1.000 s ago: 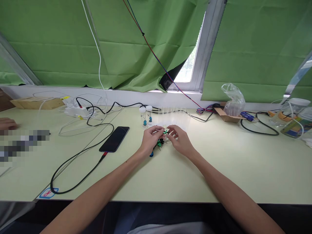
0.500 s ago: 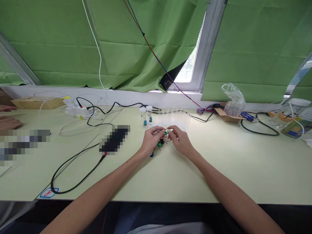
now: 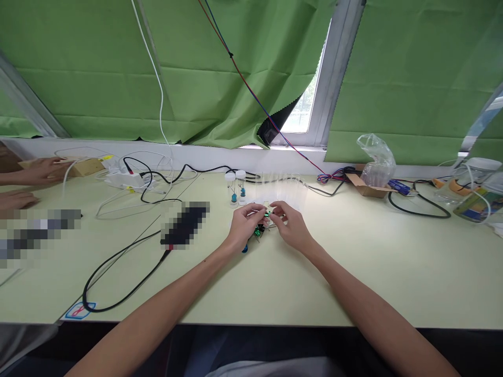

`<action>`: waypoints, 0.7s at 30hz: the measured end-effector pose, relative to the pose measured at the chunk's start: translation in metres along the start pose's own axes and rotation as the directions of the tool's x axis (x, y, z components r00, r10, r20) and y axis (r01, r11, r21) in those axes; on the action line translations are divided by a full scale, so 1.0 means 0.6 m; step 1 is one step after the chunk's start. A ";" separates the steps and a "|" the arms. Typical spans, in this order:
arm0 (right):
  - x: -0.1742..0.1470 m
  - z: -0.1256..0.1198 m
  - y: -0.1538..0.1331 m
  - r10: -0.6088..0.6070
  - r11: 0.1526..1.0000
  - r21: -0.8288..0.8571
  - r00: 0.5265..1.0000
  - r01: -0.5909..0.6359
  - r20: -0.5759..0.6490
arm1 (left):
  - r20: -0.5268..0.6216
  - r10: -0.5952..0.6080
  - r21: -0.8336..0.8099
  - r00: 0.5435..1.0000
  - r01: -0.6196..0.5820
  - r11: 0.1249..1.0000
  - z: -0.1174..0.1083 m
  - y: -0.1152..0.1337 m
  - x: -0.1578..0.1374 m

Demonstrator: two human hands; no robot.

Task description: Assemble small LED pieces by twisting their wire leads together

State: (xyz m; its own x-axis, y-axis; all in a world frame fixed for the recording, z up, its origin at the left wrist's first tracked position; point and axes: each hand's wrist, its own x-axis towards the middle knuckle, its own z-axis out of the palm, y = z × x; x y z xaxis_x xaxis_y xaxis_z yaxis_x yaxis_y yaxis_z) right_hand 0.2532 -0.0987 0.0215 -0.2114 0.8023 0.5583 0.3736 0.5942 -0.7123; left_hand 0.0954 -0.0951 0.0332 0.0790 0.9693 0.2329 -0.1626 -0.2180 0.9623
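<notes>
My left hand (image 3: 245,222) and my right hand (image 3: 291,225) meet over the table, their fingertips nearly together. Pinched between them is a small green electronic part (image 3: 268,214), its exact kind too small to make out. Just below the fingers lies a loose cluster of small pieces with thin metal leads, among them a green piece (image 3: 257,231). Close to my left wrist rests a round blue piece (image 3: 244,248). Behind my hands stand two clear jars (image 3: 231,189) with white lids and blue parts inside.
Open clear tubes (image 3: 281,183) stand behind the hands. A blurred dark device (image 3: 184,224) with a black cable (image 3: 126,306) lies left. Far left, another person's hand (image 3: 49,170) is at a cardboard box (image 3: 88,166). An open carton (image 3: 367,187) holds a plastic bag, back right.
My right hand's fingers have shifted slightly at the green part; my left hand has hardly moved. At far left, the other person's hand has reached right over the cardboard box.
</notes>
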 end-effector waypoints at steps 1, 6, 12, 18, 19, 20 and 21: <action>0.000 0.000 0.000 0.013 1.000 0.004 1.000 -0.013 0.005 | 0.003 -0.004 0.004 1.000 0.004 1.000 0.000 0.001 -0.001; 0.000 0.000 -0.001 0.067 0.998 0.015 0.998 -0.068 0.019 | 0.024 -0.016 0.022 1.000 0.016 1.000 0.002 0.002 -0.002; 0.000 0.000 -0.003 0.032 0.999 -0.004 0.999 -0.032 -0.009 | -0.015 -0.016 0.004 1.000 0.016 1.000 0.001 0.001 0.000; -0.001 0.001 0.004 -0.035 0.999 -0.005 0.999 0.035 0.003 | -0.014 -0.007 0.010 1.000 0.008 1.000 0.001 0.002 -0.001; -0.001 0.001 0.004 -0.032 0.999 -0.001 0.999 0.032 0.004 | -0.015 -0.010 0.010 1.000 0.010 1.000 0.001 0.002 -0.001; -0.001 0.001 0.004 -0.025 1.000 0.003 1.000 0.025 0.007 | -0.014 -0.012 0.010 1.000 0.012 1.000 0.001 0.001 -0.001; 0.000 0.001 0.004 -0.015 1.000 0.006 1.000 0.015 0.009 | -0.010 -0.013 0.010 1.000 0.013 1.000 0.000 0.000 -0.001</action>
State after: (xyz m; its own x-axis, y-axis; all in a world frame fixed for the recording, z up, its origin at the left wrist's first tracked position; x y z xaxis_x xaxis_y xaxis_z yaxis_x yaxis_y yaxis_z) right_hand 0.2538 -0.0973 0.0193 -0.2252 0.7935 0.5654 0.3653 0.6068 -0.7060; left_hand 0.0955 -0.0954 0.0329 0.0711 0.9731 0.2193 -0.1522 -0.2067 0.9665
